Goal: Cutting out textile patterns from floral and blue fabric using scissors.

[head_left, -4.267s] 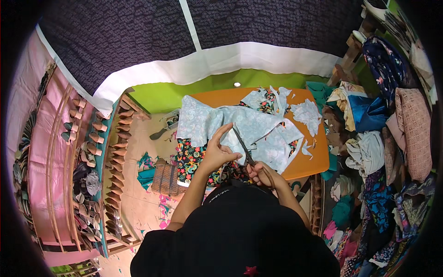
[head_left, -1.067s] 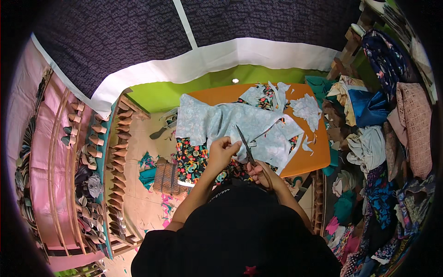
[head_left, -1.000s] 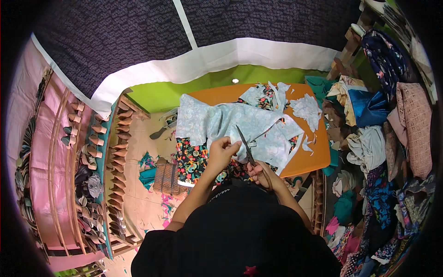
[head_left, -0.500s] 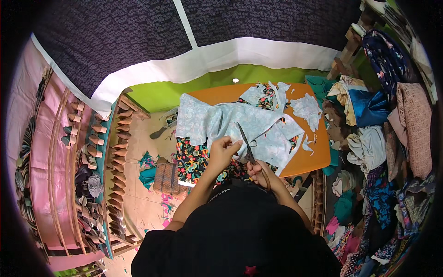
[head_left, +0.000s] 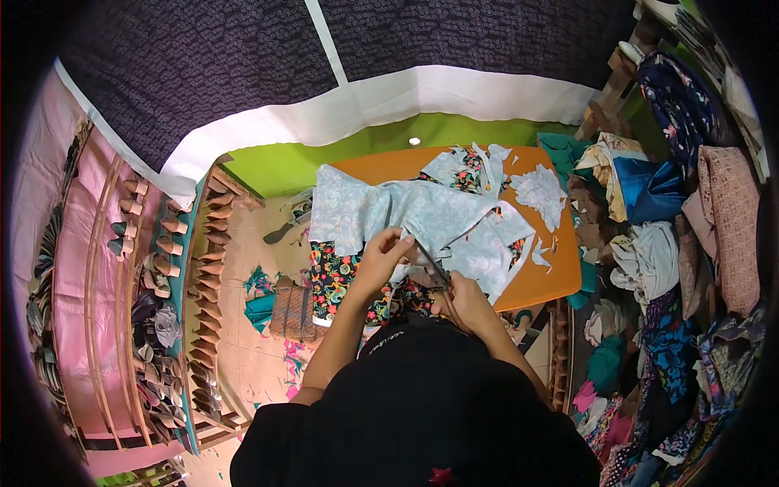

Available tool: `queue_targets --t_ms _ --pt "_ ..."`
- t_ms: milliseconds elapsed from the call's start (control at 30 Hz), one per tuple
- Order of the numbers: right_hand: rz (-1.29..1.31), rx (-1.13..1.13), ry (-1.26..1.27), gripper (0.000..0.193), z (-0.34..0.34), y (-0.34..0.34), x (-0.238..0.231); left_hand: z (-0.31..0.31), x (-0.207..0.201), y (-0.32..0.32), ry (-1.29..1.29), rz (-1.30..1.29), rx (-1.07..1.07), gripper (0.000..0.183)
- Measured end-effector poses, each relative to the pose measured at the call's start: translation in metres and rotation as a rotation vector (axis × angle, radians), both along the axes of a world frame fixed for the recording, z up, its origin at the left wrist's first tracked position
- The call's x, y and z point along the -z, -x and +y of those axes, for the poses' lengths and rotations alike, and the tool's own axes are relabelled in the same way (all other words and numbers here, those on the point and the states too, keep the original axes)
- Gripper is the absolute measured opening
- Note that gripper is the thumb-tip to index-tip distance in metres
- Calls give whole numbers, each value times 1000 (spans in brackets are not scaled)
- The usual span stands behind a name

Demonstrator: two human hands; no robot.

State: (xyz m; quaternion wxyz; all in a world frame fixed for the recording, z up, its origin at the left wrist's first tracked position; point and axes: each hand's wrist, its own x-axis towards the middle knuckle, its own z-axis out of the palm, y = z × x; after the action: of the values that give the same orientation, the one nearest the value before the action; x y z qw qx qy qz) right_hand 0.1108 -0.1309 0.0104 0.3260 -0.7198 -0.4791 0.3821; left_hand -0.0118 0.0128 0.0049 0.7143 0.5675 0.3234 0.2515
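Left fingers (head_left: 393, 239) pinch thin, pale blue cloth (head_left: 349, 215); right fingers (head_left: 461, 289) grip long dark metal scissors (head_left: 432, 266). Keep cloth tight, snip slowly.

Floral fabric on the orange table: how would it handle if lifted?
The floral fabric is probably floppy, given its soft folds and ripples. It looks fairly light: the left hand seems to pinch it with fingertips alone. Being loosely layered, it may shift or unfold unevenly.

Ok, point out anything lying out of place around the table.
Pink fabric scraps and a teal fabric piece lie on the tiled floor, left of the orange table; they look dropped rather than put away.
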Motion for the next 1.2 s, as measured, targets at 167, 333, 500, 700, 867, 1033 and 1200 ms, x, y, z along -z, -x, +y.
queue_targets --t_ms 167,333,500,700,867,1033,1200 --pt "37 27 -119 25 -5 -2 30 2 -4 -3 -134 -63 -2 12" --pt "1047 130 23 29 -2 -5 53 -7 -10 -7 -66 -46 -10 13" --pt "797 16 -44 28 -3 -5 52 -8 -2 -8 -42 -24 10 14" --pt "264 -101 -272 17 -3 -4 31 -9 -5 -7 5 -22 -113 14" --pt "330 -96 -265 22 -4 -3 30 -10 -9 -6 16 -24 -127 18" --pt "597 -94 -122 45 -5 -5 41 -12 -11 -7 -14 -24 -169 21" --pt "465 -119 -113 82 -1 -3 22 -15 -12 -8 -7 -30 -212 21"
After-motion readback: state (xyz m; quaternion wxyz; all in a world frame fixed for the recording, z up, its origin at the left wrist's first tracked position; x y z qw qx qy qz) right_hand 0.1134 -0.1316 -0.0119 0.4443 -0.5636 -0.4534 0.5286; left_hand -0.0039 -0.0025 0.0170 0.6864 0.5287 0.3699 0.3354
